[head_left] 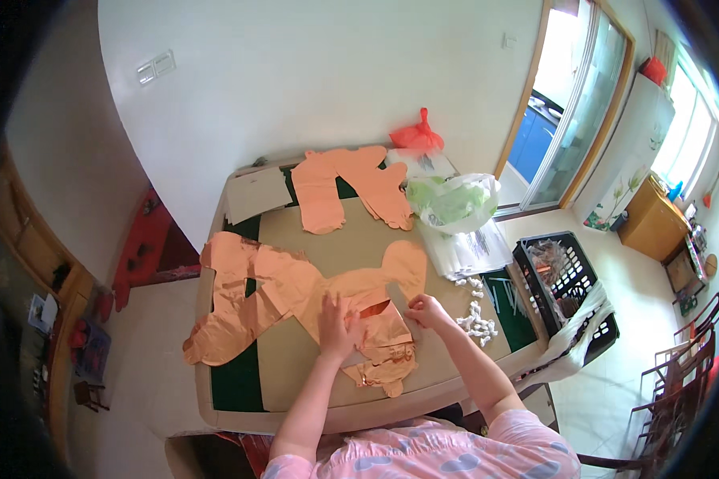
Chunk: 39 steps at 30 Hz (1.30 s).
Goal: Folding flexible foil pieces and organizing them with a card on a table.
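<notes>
A flat orange-copper foil balloon [351,283] lies on the table in front of me, its near part folded over and wrinkled. My left hand [339,326] rests on it with fingers spread, next to an open dark fold. At the right edge of the same foil, my right hand [429,313] has its fingers pinched together; what they hold is too small to make out. A greyish strip [395,295] shows on the foil between the hands. More foil [236,311] of the same colour spreads to the left, and another flat foil balloon [351,184] lies at the far side.
Brown cardboard [295,383] covers much of the green-topped table. Small white rolled pieces [478,323] lie right of my right hand, near stacked clear plastic sleeves [471,251] and a green-white plastic bag [453,203]. A red bag [418,136] sits behind; a black basket [567,279] stands at the right edge.
</notes>
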### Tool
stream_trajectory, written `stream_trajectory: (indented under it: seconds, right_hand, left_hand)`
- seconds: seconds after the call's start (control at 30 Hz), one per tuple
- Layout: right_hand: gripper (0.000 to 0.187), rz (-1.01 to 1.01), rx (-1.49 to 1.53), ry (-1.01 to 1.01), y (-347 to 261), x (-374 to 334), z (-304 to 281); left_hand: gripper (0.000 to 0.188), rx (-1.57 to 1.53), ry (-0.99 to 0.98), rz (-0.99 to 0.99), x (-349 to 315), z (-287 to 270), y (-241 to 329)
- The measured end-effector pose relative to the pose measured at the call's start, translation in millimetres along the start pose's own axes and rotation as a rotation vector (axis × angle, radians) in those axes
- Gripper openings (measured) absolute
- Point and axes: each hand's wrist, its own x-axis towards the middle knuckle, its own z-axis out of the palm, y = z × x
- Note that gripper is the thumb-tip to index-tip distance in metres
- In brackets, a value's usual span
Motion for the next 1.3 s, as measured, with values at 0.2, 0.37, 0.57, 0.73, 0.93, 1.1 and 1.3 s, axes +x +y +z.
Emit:
stream_trajectory:
  seconds: [0.2, 0.37, 0.57, 0.73, 0.93, 1.1, 1.3]
  right_hand:
    - [0.024, 0.031, 0.167, 0.039, -1, 10, -1]
    - [0.026, -0.075, 0.033, 0.106, 11, 39, 1]
    - [0.028, -0.092, -0.165, 0.16, 10, 26, -5]
    - [0.026, 0.039, 0.017, 0.005, 16, -53, -37]
    - [0.019, 0.121, 0.159, -0.171, 35, -140, -100]
    - [0.017, 0.076, 0.391, -0.055, 32, -158, -113]
    - [0.021, 0.087, 0.376, 0.132, 52, -102, -64]
  left_hand:
    - [0.057, 0.098, -0.008, -0.12, -33, -28, -31]
    - [0.054, 0.296, -0.14, -0.059, -44, -47, -24]
    - [0.053, 0.327, -0.121, -0.067, -46, -51, -22]
    - [0.049, 0.323, -0.09, -0.06, -45, -50, -20]
    - [0.038, 0.048, 0.007, 0.001, -42, -59, -12]
    - [0.032, -0.105, 0.065, 0.086, -43, -55, -13]
    - [0.028, -0.305, 0.18, -0.052, -31, -58, -6]
